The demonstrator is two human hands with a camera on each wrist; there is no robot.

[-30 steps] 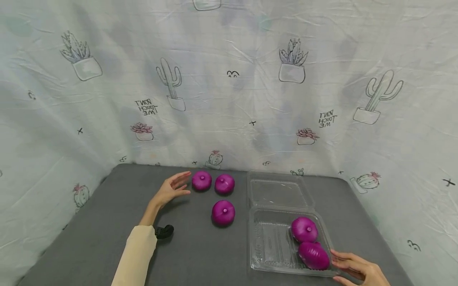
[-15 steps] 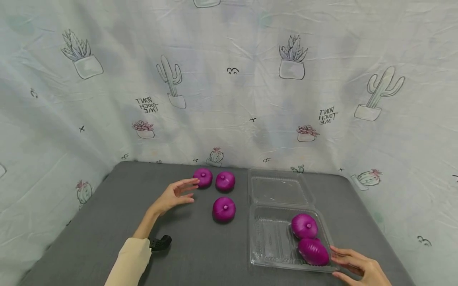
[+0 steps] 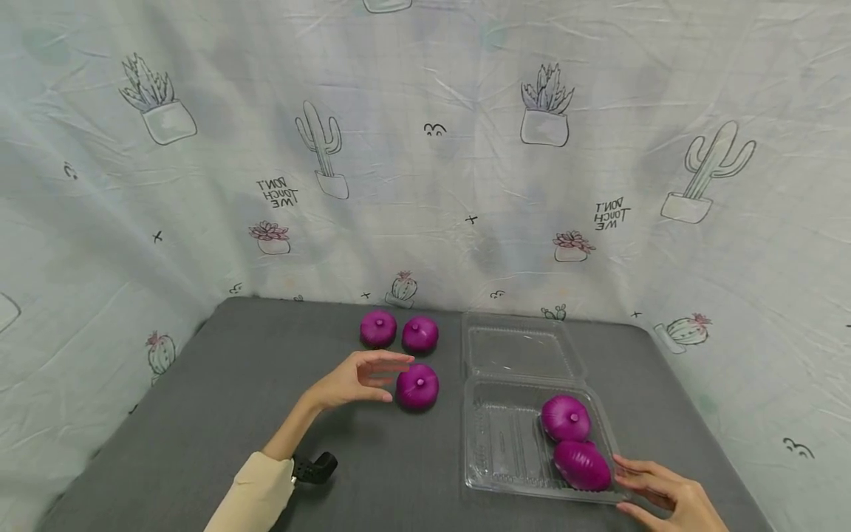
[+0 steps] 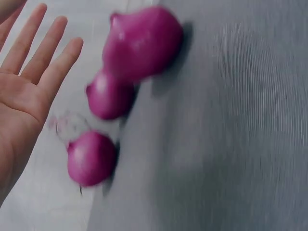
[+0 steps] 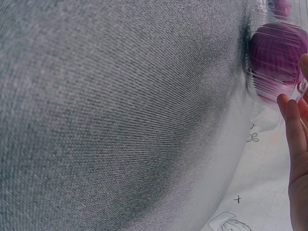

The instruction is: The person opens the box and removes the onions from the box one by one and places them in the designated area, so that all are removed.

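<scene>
My left hand, fingers extended and thumb apart, is just left of the front purple onion, its fingertips over that onion's left edge; it holds nothing. In the left wrist view the palm and spread fingers of the left hand show beside the near onion. The clear plastic container lies with its lid folded back, two onions in its right side. My right hand holds its near right corner between thumb and fingers, also visible in the right wrist view.
Two more onions sit side by side near the back of the grey table. The clear lid lies flat behind the container. A patterned curtain surrounds the back and sides.
My left hand has moved right and nearer, from beside the back left onion to the front onion. My right hand has stayed at the container's corner.
</scene>
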